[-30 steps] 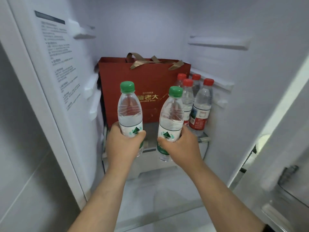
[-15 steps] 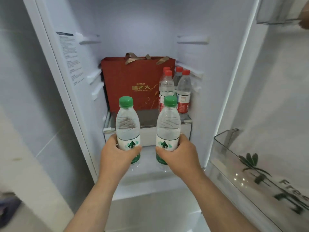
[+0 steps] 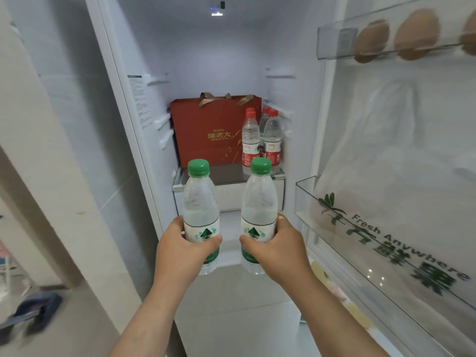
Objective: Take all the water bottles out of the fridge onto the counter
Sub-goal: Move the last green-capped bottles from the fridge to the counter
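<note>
I hold two clear water bottles with green caps upright in front of the open fridge (image 3: 134, 140). My left hand (image 3: 180, 249) grips the left green-capped bottle (image 3: 200, 202) around its label. My right hand (image 3: 279, 247) grips the right green-capped bottle (image 3: 259, 202) the same way. Both bottles are outside the fridge, below its shelf. Several red-capped water bottles (image 3: 261, 140) still stand on the glass shelf (image 3: 226, 176) at the right, deep inside.
A red gift bag (image 3: 208, 132) with gold handles stands on the shelf left of the red-capped bottles. The open fridge door at right carries a clear bin (image 3: 386, 266) with a white plastic bag and an upper rack of eggs (image 3: 394, 37). A dark object (image 3: 33, 313) lies on the floor at left.
Both hands have drawn the green-capped bottles back out of the fridge, and I have stepped away, so the shelf looks farther off and the door bins have come into view.
</note>
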`<action>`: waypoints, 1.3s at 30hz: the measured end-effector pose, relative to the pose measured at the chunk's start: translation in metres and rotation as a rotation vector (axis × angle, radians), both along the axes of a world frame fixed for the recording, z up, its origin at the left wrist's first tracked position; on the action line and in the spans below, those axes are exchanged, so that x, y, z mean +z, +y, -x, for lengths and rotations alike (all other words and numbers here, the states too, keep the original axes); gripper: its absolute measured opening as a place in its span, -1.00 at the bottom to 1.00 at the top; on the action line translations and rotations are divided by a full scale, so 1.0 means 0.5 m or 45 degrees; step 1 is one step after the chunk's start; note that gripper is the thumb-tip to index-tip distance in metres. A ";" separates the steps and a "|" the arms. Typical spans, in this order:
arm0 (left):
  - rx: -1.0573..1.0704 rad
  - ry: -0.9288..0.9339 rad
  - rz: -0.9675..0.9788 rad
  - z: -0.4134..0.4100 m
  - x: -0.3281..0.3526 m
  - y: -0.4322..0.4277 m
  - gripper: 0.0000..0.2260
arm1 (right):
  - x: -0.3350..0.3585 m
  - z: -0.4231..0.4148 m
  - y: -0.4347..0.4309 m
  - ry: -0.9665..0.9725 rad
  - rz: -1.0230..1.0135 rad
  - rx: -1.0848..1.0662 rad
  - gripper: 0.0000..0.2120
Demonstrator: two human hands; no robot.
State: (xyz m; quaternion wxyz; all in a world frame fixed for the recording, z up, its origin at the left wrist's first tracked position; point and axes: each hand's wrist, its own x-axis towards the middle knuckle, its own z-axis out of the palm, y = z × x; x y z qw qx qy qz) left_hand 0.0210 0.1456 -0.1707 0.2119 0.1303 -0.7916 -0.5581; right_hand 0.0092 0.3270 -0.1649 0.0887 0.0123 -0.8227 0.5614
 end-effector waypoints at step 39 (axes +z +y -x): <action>-1.152 0.004 -0.063 -0.530 0.024 0.503 -0.67 | 0.001 -0.792 0.437 -0.002 -0.053 -1.026 -0.64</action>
